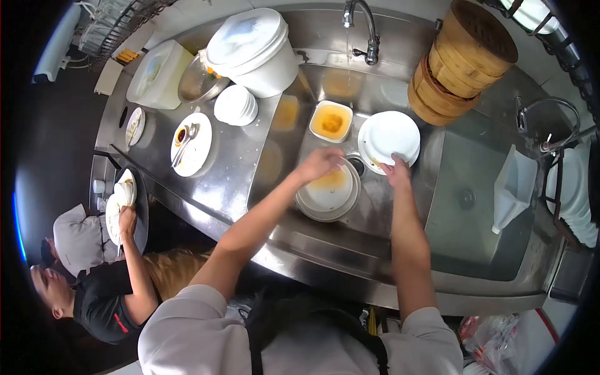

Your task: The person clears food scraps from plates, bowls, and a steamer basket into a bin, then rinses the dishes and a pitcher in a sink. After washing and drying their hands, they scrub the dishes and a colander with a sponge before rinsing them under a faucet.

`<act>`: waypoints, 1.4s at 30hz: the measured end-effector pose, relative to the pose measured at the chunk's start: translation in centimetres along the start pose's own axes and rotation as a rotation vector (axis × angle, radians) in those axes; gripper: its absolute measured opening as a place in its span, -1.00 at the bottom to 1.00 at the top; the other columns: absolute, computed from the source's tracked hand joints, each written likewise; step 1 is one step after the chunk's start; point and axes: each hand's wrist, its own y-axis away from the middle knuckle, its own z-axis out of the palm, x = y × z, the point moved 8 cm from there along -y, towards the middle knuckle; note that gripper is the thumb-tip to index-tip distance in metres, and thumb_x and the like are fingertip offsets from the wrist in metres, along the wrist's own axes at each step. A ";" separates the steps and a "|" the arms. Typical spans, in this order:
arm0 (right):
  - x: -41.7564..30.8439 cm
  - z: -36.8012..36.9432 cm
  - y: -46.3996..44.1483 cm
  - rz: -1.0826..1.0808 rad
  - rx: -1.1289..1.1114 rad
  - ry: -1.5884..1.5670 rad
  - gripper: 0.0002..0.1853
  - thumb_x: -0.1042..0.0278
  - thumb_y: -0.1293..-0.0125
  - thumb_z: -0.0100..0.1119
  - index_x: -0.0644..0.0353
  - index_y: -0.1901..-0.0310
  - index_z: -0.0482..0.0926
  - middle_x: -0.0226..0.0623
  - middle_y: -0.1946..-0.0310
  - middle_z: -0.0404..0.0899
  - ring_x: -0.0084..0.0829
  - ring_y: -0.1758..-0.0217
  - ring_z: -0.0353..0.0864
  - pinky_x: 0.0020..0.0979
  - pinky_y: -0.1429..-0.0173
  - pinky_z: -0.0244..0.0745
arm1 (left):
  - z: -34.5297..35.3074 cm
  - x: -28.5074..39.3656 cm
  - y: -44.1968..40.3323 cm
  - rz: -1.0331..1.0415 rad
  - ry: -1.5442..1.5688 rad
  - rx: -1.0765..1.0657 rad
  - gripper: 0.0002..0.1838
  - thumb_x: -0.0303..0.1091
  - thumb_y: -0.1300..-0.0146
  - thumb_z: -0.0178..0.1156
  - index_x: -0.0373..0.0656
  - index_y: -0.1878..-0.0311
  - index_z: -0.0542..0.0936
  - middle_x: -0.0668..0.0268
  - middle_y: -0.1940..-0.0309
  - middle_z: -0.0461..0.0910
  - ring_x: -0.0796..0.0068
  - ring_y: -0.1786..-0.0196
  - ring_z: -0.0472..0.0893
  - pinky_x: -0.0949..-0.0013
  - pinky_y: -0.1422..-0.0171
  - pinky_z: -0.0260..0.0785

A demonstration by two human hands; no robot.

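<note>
In the sink basin, my right hand (397,170) grips the lower rim of a white plate (390,137), thumb on top. Another plate rim shows beneath it, with food bits near my fingers. My left hand (322,164) is over the upper edge of a stack of shallow white dishes (328,197), its fingers curled together. Whether it pinches a rim or a scrap is too small to tell. Yellowish liquid lies in the top dish. Just above stands a square white bowl (331,120) of orange liquid. A dark drain hole (355,164) lies between the hands.
Water runs from a faucet (371,47) at the back. Bamboo steamers (465,56) stand right of it, beside a water-filled basin (465,219) with a white plastic container (515,187). Left are a lidded bucket (262,62), stacked bowls (235,105) and an oval plate (199,147). A co-worker (103,297) carries dishes.
</note>
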 end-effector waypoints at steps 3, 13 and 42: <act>-0.8 -0.6 0.4 -0.057 -0.125 0.183 -0.63 0.39 -0.26 0.10 0.30 -0.07 0.36 -0.10 0.04 0.49 -0.15 -0.01 0.56 -0.20 -0.10 0.53 | -2.6 -0.9 1.5 -0.030 0.014 0.015 -0.71 -0.30 -0.36 0.02 -0.18 -0.08 0.48 0.36 0.17 0.61 0.61 0.20 0.57 0.49 0.18 0.40; -12.7 -11.5 27.2 -0.616 0.360 -0.033 -0.68 0.33 -0.28 0.07 0.20 -0.05 0.41 -0.17 0.14 0.57 -0.34 0.10 0.60 -0.34 0.09 0.55 | -1.9 -1.1 2.3 -0.095 0.217 -0.095 -0.75 -0.39 -0.34 -0.01 -0.20 -0.04 0.44 0.32 0.21 0.59 0.58 0.23 0.57 0.52 0.21 0.42; -20.1 -3.6 28.1 -0.429 -0.255 0.220 -0.71 0.31 -0.28 0.12 0.31 0.05 0.49 -0.17 0.13 0.56 -0.33 0.06 0.55 -0.31 0.05 0.49 | 20.1 6.6 -6.4 -0.222 0.244 0.123 -0.81 -0.35 -0.27 0.00 -0.22 0.14 0.50 0.22 0.32 0.54 0.34 0.33 0.57 0.30 0.32 0.39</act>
